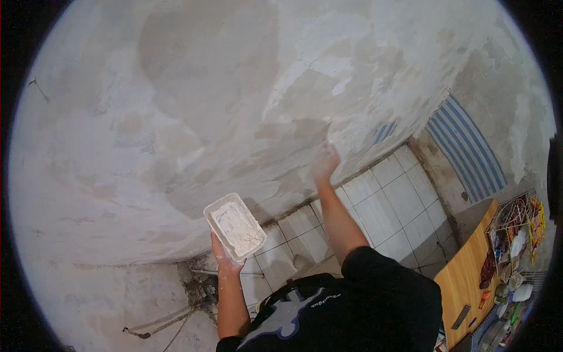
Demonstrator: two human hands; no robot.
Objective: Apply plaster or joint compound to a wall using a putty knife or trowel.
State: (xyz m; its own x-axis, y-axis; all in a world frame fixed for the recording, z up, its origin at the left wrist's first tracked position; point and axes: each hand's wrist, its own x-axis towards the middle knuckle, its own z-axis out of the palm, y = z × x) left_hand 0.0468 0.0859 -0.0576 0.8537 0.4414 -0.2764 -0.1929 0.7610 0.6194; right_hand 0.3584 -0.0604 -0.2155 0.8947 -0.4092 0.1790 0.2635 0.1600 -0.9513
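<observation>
A white rectangular plastic tub [207, 212] holds pale, thick plaster-like paste [236, 226]. My left hand [226, 256] grips it from below at its near end, fingers wrapped around the side and partly hidden. My right hand [326, 163] is raised to the patchy plastered wall [229, 64], right of the tub and farther off. It looks whitened and slightly blurred, its fingers curled closed. What it holds, if anything, I cannot make out; a thin edge and a shadow show on the wall just beyond it.
Light tiles [384, 193] cover the floor along the wall's foot. On the right stands a wooden tabletop [469, 276] beside a wire rack [516, 217] of packets and cluttered items. Blue-striped sheeting [466, 146] covers part of the side wall. A pole [158, 320] lies at lower left.
</observation>
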